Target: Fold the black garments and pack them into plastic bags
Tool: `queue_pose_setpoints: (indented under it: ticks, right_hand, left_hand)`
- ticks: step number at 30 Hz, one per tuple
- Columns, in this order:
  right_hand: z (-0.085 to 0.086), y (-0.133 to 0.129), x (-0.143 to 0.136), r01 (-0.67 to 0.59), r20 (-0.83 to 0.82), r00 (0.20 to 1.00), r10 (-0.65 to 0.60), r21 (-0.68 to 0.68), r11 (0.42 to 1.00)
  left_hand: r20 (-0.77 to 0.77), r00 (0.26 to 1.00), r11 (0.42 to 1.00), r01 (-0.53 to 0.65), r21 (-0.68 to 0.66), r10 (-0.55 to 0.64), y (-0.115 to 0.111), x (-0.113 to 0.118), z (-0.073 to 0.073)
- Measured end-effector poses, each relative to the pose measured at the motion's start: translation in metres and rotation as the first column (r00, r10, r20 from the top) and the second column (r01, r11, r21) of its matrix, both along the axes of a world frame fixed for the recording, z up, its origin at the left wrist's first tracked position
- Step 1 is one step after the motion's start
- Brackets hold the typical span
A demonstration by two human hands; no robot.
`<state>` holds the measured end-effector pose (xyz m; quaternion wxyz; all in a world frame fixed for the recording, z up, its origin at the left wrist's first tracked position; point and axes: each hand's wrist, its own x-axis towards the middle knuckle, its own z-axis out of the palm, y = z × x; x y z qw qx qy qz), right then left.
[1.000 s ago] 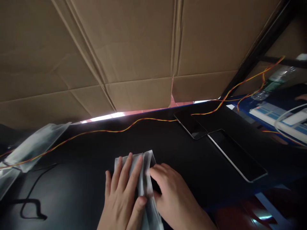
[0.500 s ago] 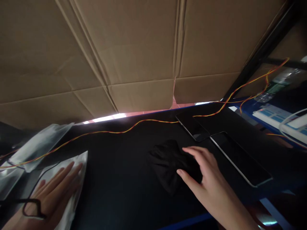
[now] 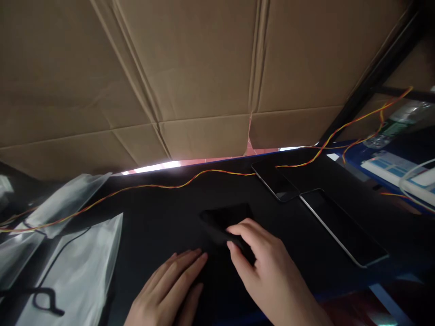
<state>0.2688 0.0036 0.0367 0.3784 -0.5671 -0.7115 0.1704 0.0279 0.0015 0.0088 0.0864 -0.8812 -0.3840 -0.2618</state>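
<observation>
A piece of soft black cloth (image 3: 226, 216) lies on the black tabletop (image 3: 159, 217), blurred and dark against it. My right hand (image 3: 263, 258) pinches its near right part between thumb and fingers. Just left of it, my left hand (image 3: 170, 283) rests with its fingers stretched out, holding nothing. Whether the left fingertips touch the cloth's edge, I cannot tell. To the left lies a frosted plastic bag (image 3: 81, 267) with a black cord on it.
Two dark-screened phones, a smaller one (image 3: 275, 181) and a larger one (image 3: 343, 228), lie at right. A twisted red-yellow wire (image 3: 159, 186) crosses behind. Cardboard (image 3: 204, 68) walls the back. A clear bottle (image 3: 394, 127) and white power strip (image 3: 384, 167) are far right.
My left hand has moved right, off the plastic bag, to beside the cloth. My right hand has shifted left and closed on the cloth, which now looks flatter.
</observation>
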Motion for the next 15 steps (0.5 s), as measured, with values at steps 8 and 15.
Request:
queue_pose_setpoints:
  ticks: [8, 15]
  right_hand:
    - [-0.02, -0.014, 0.046, 0.205, -0.397, 0.88, -0.261, -0.18, 0.962]
    - [-0.032, -0.015, 0.053, 0.258, 0.16, 0.942, -0.295, 0.218, 0.941]
  left_hand:
    - [-0.063, 0.998, 0.999, -0.008, -0.053, 0.004, 0.005, 0.022, -0.011]
    - [-0.061, 0.998, 0.998, -0.001, -0.064, -0.002, 0.008, 0.027, -0.004]
